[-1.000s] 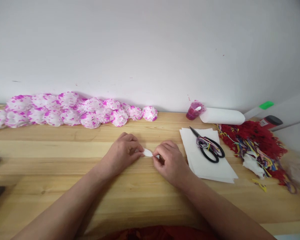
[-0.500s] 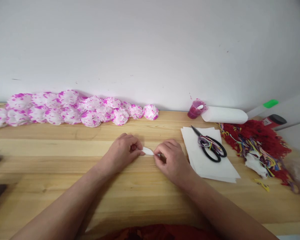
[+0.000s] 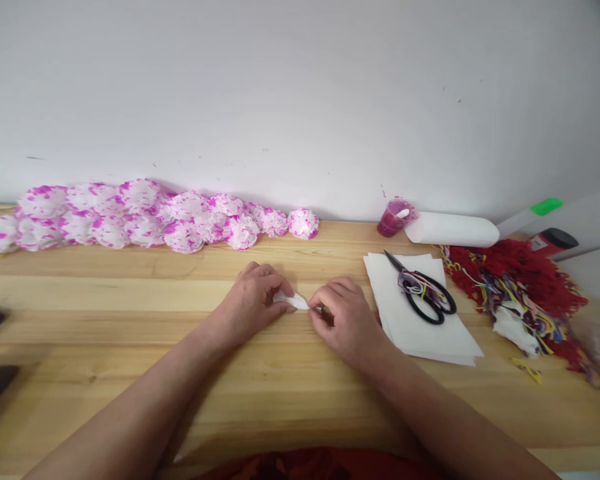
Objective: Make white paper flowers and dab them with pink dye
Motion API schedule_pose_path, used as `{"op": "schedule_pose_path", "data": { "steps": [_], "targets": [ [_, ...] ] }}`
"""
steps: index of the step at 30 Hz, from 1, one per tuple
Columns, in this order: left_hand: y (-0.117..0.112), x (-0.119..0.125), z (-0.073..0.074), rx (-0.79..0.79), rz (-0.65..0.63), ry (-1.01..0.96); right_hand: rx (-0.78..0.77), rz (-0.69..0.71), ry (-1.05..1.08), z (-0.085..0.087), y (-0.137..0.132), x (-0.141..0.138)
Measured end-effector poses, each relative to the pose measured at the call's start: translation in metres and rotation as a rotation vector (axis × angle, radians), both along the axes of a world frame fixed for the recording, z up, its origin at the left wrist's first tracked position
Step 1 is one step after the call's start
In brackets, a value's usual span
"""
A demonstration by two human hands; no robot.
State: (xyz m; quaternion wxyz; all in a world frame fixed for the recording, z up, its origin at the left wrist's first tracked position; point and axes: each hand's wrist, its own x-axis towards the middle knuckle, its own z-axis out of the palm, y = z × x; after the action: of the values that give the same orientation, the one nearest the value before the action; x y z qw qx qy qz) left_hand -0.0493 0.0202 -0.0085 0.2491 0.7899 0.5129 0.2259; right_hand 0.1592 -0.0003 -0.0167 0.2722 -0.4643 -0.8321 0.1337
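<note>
My left hand (image 3: 253,303) and my right hand (image 3: 347,320) meet at the middle of the wooden table (image 3: 130,373). Between their fingertips is a small folded piece of white paper (image 3: 294,301). Both hands pinch it, the left on its left end and the right on its right end. The fingers of both hands are curled closed around the paper, which lies low over the tabletop.
A row of pink-and-white paper flowers (image 3: 145,217) lines the wall. To the right lie a stack of white paper sheets (image 3: 425,330) with black scissors (image 3: 423,293) on top, a pink cup (image 3: 393,219), a white roll (image 3: 453,230) and a heap of red and coloured threads (image 3: 525,283).
My left fingers have crept further over the paper, so less of it shows. Both hands stay at the same place on the table.
</note>
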Motion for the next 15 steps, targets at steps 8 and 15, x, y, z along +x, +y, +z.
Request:
{"op": "schedule_pose_path", "data": {
  "steps": [8, 15],
  "targets": [
    [0.0000, -0.0023, 0.0001, -0.034, 0.035, 0.020, -0.005, 0.005, -0.019, 0.0025, 0.0002, 0.0006],
    [-0.0012, -0.0038, 0.0005, 0.039, 0.007, 0.077, 0.013, -0.005, -0.008, 0.0022, 0.0006, 0.0012]
  ]
}}
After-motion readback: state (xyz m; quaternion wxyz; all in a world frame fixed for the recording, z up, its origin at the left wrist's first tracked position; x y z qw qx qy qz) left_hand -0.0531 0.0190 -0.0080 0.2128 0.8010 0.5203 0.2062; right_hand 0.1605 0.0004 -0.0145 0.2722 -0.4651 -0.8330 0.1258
